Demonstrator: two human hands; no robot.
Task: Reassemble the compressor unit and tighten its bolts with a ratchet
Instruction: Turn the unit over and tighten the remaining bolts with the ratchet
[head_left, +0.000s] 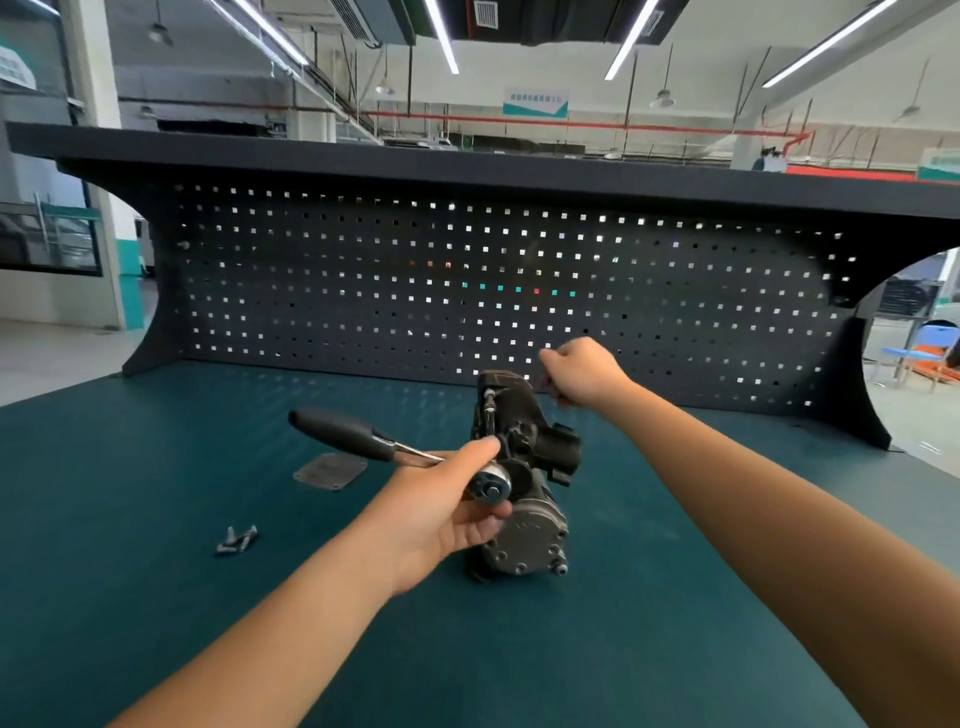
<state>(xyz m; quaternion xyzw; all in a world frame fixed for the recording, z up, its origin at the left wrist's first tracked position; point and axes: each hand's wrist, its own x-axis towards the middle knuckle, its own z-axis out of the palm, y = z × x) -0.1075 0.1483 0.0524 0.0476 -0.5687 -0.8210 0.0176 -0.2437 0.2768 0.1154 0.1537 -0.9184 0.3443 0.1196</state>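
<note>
On bench (156, 597) centre: left hand (441, 512) grasps ratchet (343, 434) head at compressor (530, 525); right hand (587, 371) at one o'clock, curled, contents unclear.

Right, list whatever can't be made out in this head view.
Head view:
Whether the right hand holds anything: the fist faces away.
Where the black-handled chrome ratchet meets the dark metal compressor: the left hand covers it.
Count of loose silver bolts: too small.
</note>
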